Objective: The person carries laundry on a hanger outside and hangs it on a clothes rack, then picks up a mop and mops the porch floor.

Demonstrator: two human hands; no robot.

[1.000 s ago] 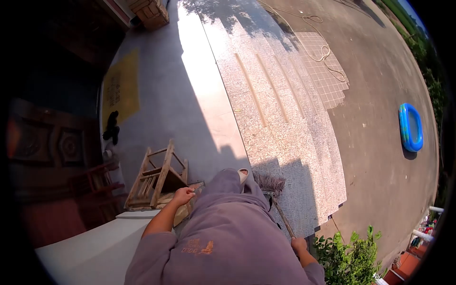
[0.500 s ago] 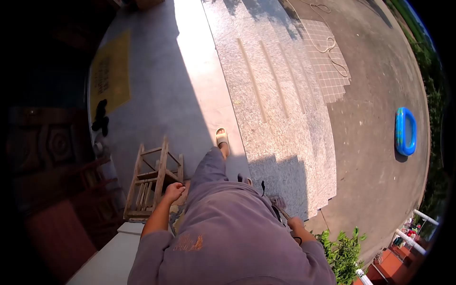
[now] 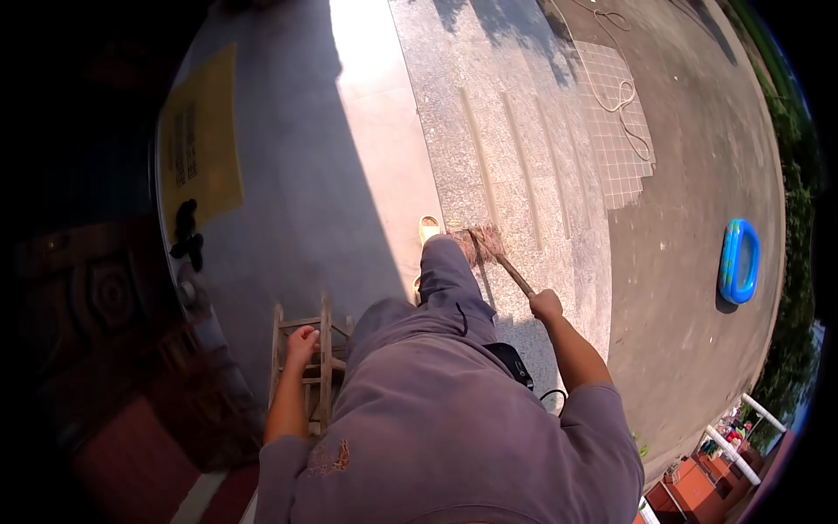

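Note:
My right hand [image 3: 546,305] is wrapped round the wooden handle of a broom [image 3: 478,244]. Its reddish-brown bristle head lies over the speckled stone at the top of the steps, right by my front slipper [image 3: 429,227]. On the other side, my left hand [image 3: 302,344] is held out from my body with curled fingers and nothing visible in them. It overlaps the wooden stool [image 3: 326,367] in this view.
Stone steps [image 3: 546,175] drop away to my right toward concrete ground. There lie a blue inflatable pool [image 3: 730,262] and a loose hose [image 3: 625,103]. To the left are a yellow mat [image 3: 205,144], dark shoes [image 3: 187,234] and dark wooden furniture [image 3: 109,288].
I have stepped forward, and the stool now sits farther back beside me. My right hand has swung forward with the broom, bringing its head out in front of my feet.

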